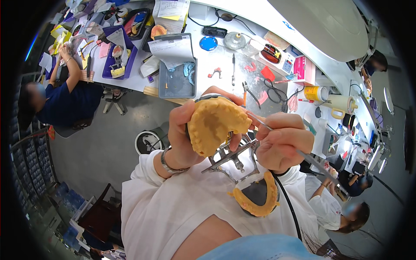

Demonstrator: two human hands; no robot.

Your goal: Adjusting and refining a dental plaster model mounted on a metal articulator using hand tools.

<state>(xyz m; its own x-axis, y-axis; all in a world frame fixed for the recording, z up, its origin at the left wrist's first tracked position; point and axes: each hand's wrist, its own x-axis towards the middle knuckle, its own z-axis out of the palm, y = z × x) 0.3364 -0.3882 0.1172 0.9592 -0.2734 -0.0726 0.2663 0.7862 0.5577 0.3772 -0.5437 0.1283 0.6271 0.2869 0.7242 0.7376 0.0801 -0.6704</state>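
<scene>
Held up over my lap, a yellow upper dental cast (pixel 211 125) shows its palate and row of teeth. My left hand (pixel 178 132) is closed around its edge, fingers behind it and thumb near its lower side. Below it hangs the open metal articulator (pixel 236 159), whose other half carries a yellow horseshoe-shaped lower cast (pixel 269 200) against my white shirt. Pinched in my right hand (pixel 284 141) is a slim metal carving tool (pixel 315 163). Its thin end reaches the right edge of the upper cast; whether the tip touches cannot be made out.
On the white bench ahead lie a grey tray (pixel 177 90) with blue scraps, pliers (pixel 251 94), a glass burner (pixel 234 41), a blue disc (pixel 208 43) and a small red-and-metal piece (pixel 214 73). A black cable (pixel 289 201) runs beside my right arm. Co-workers sit at left and right.
</scene>
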